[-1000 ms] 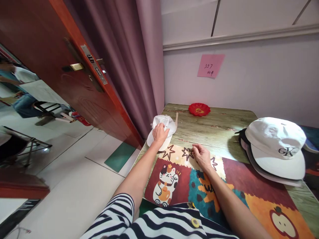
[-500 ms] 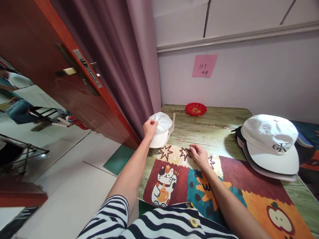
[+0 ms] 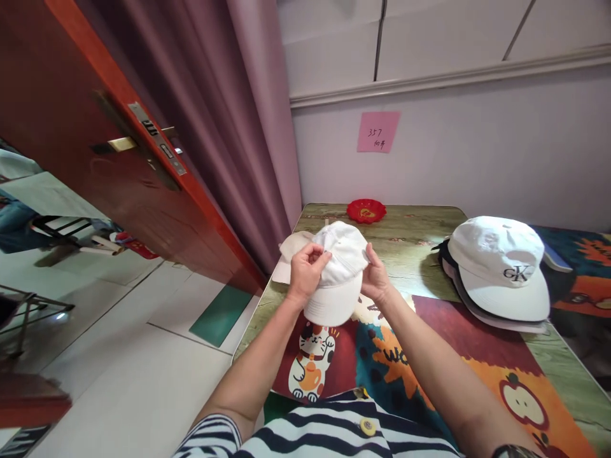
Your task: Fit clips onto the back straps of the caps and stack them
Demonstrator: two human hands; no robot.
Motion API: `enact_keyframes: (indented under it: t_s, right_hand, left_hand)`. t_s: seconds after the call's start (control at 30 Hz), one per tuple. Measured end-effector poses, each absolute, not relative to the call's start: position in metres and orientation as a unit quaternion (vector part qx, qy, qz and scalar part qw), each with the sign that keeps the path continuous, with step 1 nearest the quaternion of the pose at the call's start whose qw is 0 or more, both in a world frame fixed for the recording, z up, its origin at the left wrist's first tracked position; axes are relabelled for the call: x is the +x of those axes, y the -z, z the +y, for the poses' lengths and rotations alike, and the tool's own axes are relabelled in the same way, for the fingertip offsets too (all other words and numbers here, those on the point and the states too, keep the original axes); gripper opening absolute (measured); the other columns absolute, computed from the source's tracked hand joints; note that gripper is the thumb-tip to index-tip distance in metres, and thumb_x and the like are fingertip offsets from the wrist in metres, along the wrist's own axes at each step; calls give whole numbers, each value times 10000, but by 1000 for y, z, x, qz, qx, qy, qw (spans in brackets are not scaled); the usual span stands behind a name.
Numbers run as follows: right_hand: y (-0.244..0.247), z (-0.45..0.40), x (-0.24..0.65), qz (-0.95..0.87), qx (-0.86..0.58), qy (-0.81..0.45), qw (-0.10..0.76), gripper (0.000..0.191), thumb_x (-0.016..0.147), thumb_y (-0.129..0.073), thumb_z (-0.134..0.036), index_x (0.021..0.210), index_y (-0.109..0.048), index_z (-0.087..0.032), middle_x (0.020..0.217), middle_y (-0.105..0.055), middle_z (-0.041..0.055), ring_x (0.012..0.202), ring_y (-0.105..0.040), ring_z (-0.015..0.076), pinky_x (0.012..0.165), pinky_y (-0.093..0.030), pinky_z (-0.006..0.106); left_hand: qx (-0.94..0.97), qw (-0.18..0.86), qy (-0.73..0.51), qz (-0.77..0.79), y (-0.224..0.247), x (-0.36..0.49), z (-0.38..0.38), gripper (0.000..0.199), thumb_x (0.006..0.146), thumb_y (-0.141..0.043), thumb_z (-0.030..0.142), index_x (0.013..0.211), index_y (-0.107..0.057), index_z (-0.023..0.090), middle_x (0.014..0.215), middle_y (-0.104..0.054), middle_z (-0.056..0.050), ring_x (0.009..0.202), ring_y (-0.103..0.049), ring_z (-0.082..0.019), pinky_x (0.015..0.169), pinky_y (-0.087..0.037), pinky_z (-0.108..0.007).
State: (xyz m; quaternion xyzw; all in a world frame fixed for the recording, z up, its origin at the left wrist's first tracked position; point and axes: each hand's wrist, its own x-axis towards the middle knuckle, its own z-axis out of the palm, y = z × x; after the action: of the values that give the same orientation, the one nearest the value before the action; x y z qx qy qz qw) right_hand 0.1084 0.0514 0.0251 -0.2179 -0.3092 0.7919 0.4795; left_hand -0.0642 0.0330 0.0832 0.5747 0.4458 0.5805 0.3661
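Observation:
A plain white cap (image 3: 340, 270) is held up over the near left part of the table, its brim toward me. My left hand (image 3: 305, 272) pinches the crown's left side between thumb and fingers. On the opposite side, my right hand (image 3: 376, 277) grips the edge, thumb outside and the other fingers partly hidden behind the cap. A beige cap (image 3: 285, 257) lies at the table's left edge, partly covered by the white one and my left hand. To the right, a stack of caps is topped by a white cap with dark lettering (image 3: 499, 254).
A patterned mat (image 3: 439, 324) covers the near part of the wood-look table (image 3: 405, 238). At the back sits a red scalloped dish (image 3: 366, 210). The purple curtain (image 3: 248, 121) and brown door (image 3: 143, 210) stand close on the left. A pink note (image 3: 379, 132) is on the wall.
My left hand has lifted the white cap off the left pile and brought it right, uncovering the beige cap. My right hand has moved from the mat to the cap's right side.

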Motion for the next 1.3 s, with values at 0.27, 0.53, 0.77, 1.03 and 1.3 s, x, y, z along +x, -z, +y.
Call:
enact_keyframes:
  t_s: [0.27,0.53,0.77,1.03,1.3]
  right_hand:
    - [-43,43,135,-271,-184,-742,585,677,897,-450,-735,1358,-598,-262,1364,-666,76,1370,-515,340,1140,-401,563]
    - [-56,17,143,-323,-227,-725,564,920,804,-289,-915,1396,-571,-270,1353,-665,104,1354,-525,358,1112,-394,605]
    - [-47,10,168,-289,-229,-775,513,854,810,-337,-897,1212,-700,-236,1209,-738,118,1317,-565,377,1090,-417,615]
    - [-34,30,171,-204,-198,-752,595,563,816,-587,-743,1076,-717,-260,1128,-771,79,1273,-613,353,1085,-466,574]
    - [-57,63,205,-287,-304,-642,643,282,684,-822,-346,924,-706,-253,918,-778,10,1030,-699,269,947,-550,403]
  left_hand:
    - [376,518,-555,531,-22,-72,27,542,786,-686,685,942,-698,167,899,-709,-67,832,-636,-196,792,-495,-319]
    - [244,842,-430,217,-25,-61,40,816,880,-430,783,1297,-631,111,1185,-732,-181,1277,-594,-365,1116,-399,-503]
    - [208,808,-479,272,-45,-55,67,391,951,-534,338,1230,-665,98,1087,-775,-123,1174,-677,-280,1119,-437,-418]
    - [202,836,-439,259,-46,-49,75,493,974,-494,442,1273,-654,84,1079,-772,-150,1126,-701,-307,1068,-497,-458]
    - [305,749,-499,310,-93,-43,110,153,868,-670,235,969,-723,132,858,-759,-56,837,-706,-185,877,-535,-304]
